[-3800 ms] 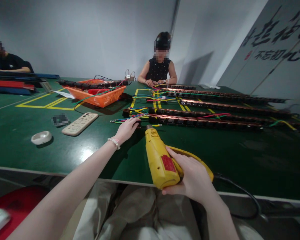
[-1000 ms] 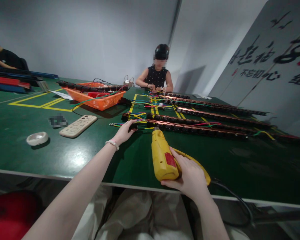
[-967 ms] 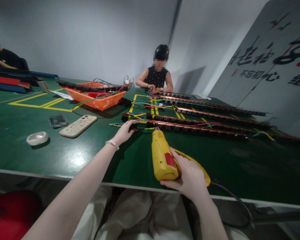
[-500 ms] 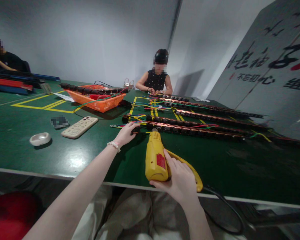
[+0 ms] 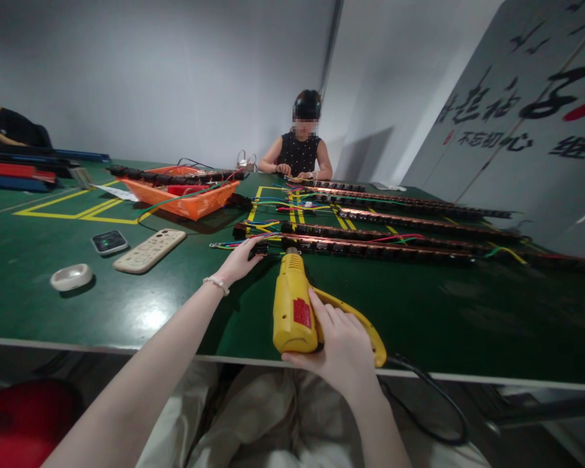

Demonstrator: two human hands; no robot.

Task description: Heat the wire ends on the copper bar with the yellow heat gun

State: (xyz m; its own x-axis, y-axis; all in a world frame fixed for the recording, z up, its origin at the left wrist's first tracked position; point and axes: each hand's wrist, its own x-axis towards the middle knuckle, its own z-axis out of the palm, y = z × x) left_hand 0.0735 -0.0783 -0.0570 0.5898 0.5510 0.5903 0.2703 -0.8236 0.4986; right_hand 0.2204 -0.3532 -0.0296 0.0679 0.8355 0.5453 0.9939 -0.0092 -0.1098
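Yellow, the heat gun [image 5: 292, 312] tilts over the front edge of the green worktop [image 5: 443, 325], just left of the right hand [image 5: 338, 338], which wraps firmly round its body. Its nozzle [image 5: 291, 251] points toward the nearest copper-and-black strip [image 5: 370, 249], beside the left hand [image 5: 241, 260]. Those fingers curl partway over the wires [image 5: 220, 246] at the strip's left end; whether they grip anything, I cannot tell. Toward the worktop's far edge stands an orange basket [image 5: 192, 207].
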